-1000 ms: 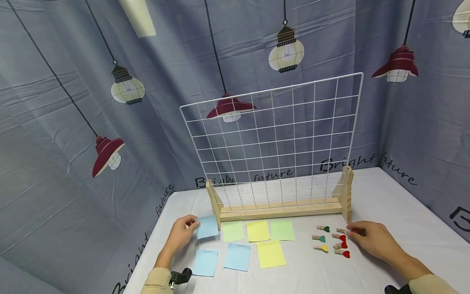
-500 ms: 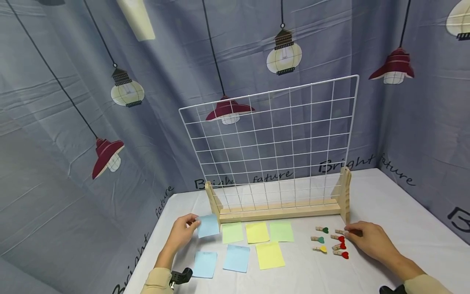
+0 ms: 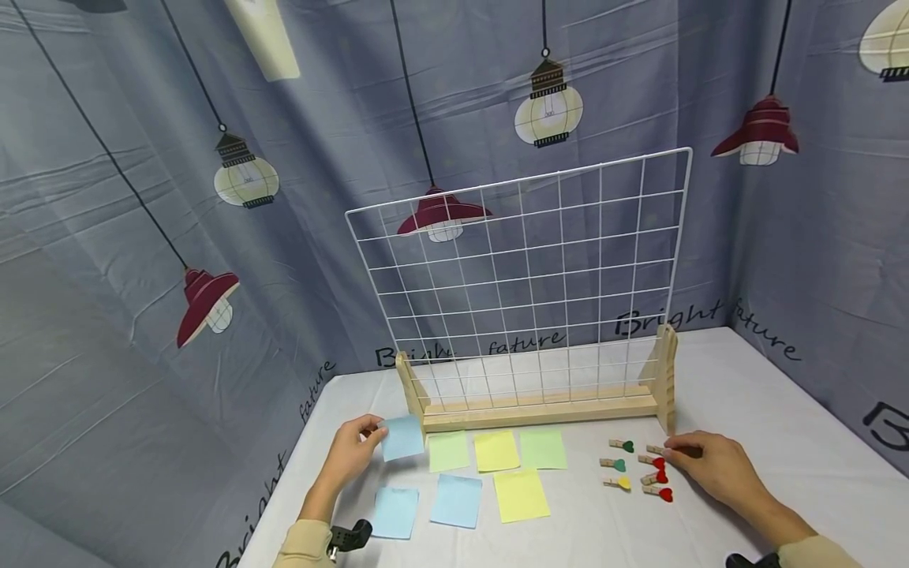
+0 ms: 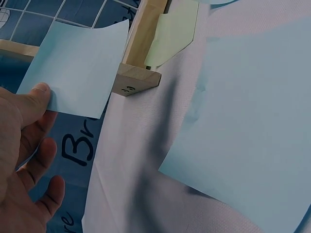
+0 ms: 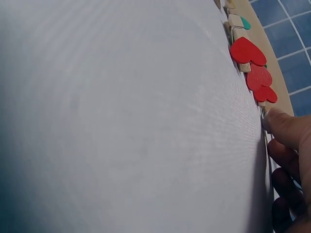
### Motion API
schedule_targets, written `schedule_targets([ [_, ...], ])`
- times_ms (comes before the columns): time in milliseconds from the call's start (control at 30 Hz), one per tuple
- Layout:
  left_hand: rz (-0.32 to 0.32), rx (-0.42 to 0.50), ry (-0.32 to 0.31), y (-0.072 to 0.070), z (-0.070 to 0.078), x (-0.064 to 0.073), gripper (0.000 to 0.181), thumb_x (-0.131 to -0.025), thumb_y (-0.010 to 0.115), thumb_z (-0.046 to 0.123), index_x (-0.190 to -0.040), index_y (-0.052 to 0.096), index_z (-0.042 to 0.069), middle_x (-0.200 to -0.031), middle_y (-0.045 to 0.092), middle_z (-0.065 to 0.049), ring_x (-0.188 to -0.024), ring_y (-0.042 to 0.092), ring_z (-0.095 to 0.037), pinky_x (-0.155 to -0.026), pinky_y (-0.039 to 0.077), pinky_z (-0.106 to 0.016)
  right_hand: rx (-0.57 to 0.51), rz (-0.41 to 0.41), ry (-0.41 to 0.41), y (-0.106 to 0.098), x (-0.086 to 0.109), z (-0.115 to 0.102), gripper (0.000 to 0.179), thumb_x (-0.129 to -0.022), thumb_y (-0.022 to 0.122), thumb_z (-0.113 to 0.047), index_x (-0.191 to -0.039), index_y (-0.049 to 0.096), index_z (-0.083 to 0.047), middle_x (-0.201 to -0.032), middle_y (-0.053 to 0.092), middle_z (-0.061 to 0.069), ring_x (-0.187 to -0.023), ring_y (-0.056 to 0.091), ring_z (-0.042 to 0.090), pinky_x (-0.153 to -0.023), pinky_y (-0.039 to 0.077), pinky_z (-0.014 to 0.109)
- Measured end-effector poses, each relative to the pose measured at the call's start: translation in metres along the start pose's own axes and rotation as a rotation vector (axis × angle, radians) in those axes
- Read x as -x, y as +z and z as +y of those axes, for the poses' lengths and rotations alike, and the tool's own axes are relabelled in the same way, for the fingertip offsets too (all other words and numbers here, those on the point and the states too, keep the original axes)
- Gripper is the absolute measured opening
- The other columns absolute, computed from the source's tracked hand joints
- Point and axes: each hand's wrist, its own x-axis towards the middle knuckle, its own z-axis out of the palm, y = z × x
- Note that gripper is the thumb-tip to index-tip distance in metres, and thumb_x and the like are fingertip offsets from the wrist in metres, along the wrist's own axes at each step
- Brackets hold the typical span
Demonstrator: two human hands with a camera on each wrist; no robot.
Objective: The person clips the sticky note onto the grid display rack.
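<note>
My left hand pinches a blue sticky note by its left edge, beside the rack's left foot. In the left wrist view the thumb lies on the corner of that raised note, the other fingers loosely curled. At the right, my right hand pinches the end of a small wooden clothespin, the back one of its row; the fingertips hide that end. Just in front lie clothespins with red hearts. The right wrist view shows the thumb close behind the red hearts.
A white wire grid stands upright in a wooden base. Before it lie green notes, yellow notes and two more blue notes. Clothespins with green and yellow hearts form a second row. A printed curtain hangs behind.
The view has shifted slightly. Both hands keep their places, the left with the blue note and the right at the back clothespin.
</note>
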Motion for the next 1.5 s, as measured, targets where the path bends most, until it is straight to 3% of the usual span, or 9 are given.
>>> schedule_targets([
  [800,0.020,0.021,0.013,-0.002,0.001,0.002,0.004,-0.097,0.071,0.013,-0.098,0.075,0.013,-0.086,0.067,0.001,-0.085,0.057,-0.014,-0.077,0.040,-0.033,-0.099,-0.062,0.081,0.000,0.002,-0.001,0.030,-0.091,0.078,-0.034,-0.103,0.079,-0.007,-0.108,0.076,0.018,-0.106,0.066,0.044,-0.086,0.051,0.059],
  [1133,0.011,0.029,0.015,-0.001,0.008,-0.001,0.005,-0.097,0.071,0.015,-0.099,0.076,0.013,-0.087,0.067,0.000,-0.086,0.056,-0.015,-0.078,0.040,-0.034,-0.150,-0.070,0.119,-0.004,0.000,0.000,0.036,-0.093,0.076,-0.036,-0.110,0.078,-0.004,-0.120,0.072,0.025,-0.117,0.060,0.051,-0.091,0.048,0.064],
  [1500,-0.005,0.008,0.050,0.000,0.015,-0.007,0.006,-0.098,0.070,0.014,-0.100,0.076,0.013,-0.088,0.067,0.001,-0.087,0.057,-0.014,-0.079,0.042,-0.034,-0.152,-0.058,0.095,-0.013,0.000,0.003,0.042,-0.094,0.075,-0.040,-0.112,0.077,-0.003,-0.120,0.072,0.025,-0.116,0.061,0.050,-0.090,0.051,0.062],
])
